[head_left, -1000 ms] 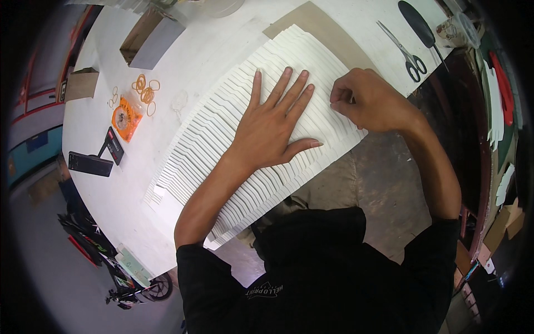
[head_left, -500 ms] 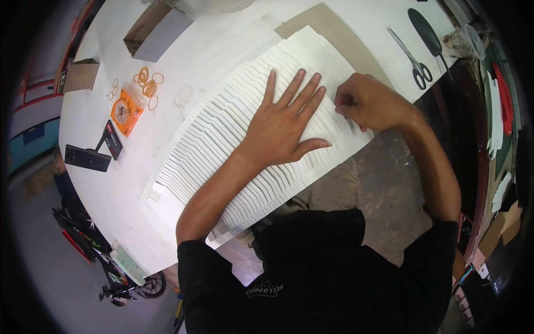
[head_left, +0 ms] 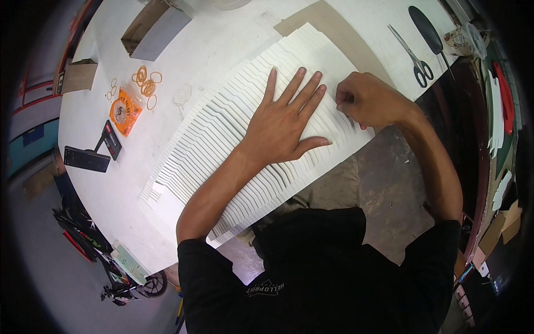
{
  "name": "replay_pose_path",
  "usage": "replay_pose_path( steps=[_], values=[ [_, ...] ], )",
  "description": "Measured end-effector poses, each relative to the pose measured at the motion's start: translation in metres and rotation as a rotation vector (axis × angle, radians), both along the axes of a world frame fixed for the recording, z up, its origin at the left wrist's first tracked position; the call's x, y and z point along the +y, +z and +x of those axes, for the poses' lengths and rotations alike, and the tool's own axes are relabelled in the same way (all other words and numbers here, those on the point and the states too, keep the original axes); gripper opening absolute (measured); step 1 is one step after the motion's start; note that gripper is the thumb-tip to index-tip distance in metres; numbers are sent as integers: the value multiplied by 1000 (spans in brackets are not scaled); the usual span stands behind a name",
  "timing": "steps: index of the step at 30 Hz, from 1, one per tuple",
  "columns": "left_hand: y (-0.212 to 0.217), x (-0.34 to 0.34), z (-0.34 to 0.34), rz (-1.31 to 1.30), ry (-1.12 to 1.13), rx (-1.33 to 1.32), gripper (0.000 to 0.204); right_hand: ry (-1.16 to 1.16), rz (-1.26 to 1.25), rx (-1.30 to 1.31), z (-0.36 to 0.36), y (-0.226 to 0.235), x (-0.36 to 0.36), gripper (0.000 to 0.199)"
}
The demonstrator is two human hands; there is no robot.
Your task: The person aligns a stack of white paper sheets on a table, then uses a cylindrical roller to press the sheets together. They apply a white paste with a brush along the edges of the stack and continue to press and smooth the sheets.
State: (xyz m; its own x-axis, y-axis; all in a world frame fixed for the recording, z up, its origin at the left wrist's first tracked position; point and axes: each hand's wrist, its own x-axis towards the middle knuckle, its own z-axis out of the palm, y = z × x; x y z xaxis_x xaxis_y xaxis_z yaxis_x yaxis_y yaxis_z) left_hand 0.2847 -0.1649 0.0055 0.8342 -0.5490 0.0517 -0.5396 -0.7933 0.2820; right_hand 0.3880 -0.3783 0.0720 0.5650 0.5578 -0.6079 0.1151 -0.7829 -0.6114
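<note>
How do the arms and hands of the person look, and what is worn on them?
Both arms are bare from the short black sleeves of a T-shirt down to the fingers. The left hand and the right hand wear no gloves. No ring, watch or bracelet shows on either hand or wrist. The shirt bears a small pale print at the chest.

Two bare arms reach forward from a black shirt.
The left hand [head_left: 281, 125] lies flat, palm down, fingers spread wide. The right hand [head_left: 367, 100] is curled into a loose fist, its elbow bent.
</note>
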Motion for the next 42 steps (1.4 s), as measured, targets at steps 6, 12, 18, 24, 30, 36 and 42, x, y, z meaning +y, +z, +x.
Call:
replay_pose_path(
  steps=[6, 12, 18, 24, 30, 36, 42],
  values=[
    [-1, 0, 0, -8, 1, 6, 101, -11, -5, 5, 0, 2, 1, 20],
    [-3, 0, 0, -12, -1, 2, 102, -13, -48, 8, -1, -2, 1, 16],
    [-2, 0, 0, -5, 0, 3, 102, -17, -14, 8, -1, 3, 2, 22],
    [-3, 0, 0, -7, -1, -1, 102, -23, -7, -7, -2, 2, 2, 22],
    [-2, -1, 0, 4, 2, 0, 102, 37, 37, -230, -3, -6, -7, 20],
    [4, -1, -1, 24, 2, -8, 103, -172, 102, -115, -8, 20, -28, 23],
    [24, 7, -5, 34, 41, -18, 103, -328, 281, -127, -10, 26, -61, 20]
  ],
)
